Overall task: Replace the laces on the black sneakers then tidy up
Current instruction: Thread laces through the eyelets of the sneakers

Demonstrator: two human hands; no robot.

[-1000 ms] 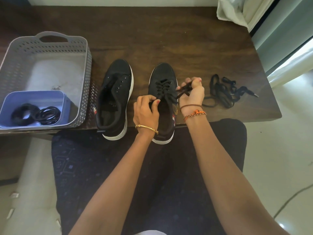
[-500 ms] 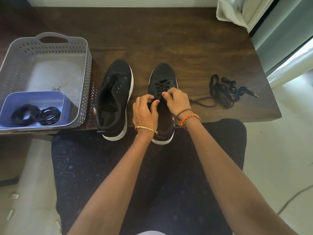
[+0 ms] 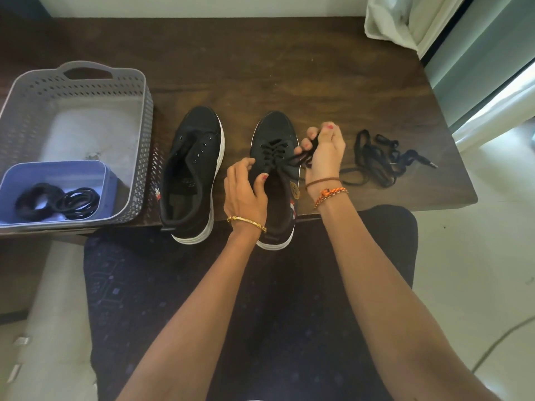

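Surface: dark brown wooden table (image 3: 260, 59) with visible grain, pale floor to the right, white cloth (image 3: 396, 18) cut off at the top edge.
Right fingers: fingertips (image 3: 312, 134) pinched closed around a flat black lace (image 3: 292, 160), drawn taut sideways from the eyelets.
Right hand (image 3: 324, 157): raised just right of the laced shoe's toe, thread bands at the wrist.
Left fingers: curled narrow on the tongue and collar of the same shoe; whether they also pinch the lace cannot be told.
Left hand (image 3: 246, 192): resting on the shoe's opening, gold bracelet at the wrist.
Right sneaker (image 3: 272, 131): black canvas, white rubber sole, lacing crossed over the lower eyelets, heel overhanging the table's near edge; upper part hidden by both hands.
Left sneaker (image 3: 191, 166): beside it, apart, unlaced, metal-ringed eyelets bare, tongue open.
Loose laces (image 3: 376, 160): tangled black pile near the right edge, one capped tip pointing outward.
Basket (image 3: 144, 117): grey perforated plastic with a cut-out handle, at the left end.
Blue tub (image 3: 107, 172): smooth plastic, inside the basket, holding black coils (image 3: 58, 201) too dark to identify.
Lap: dark patterned fabric below the table.
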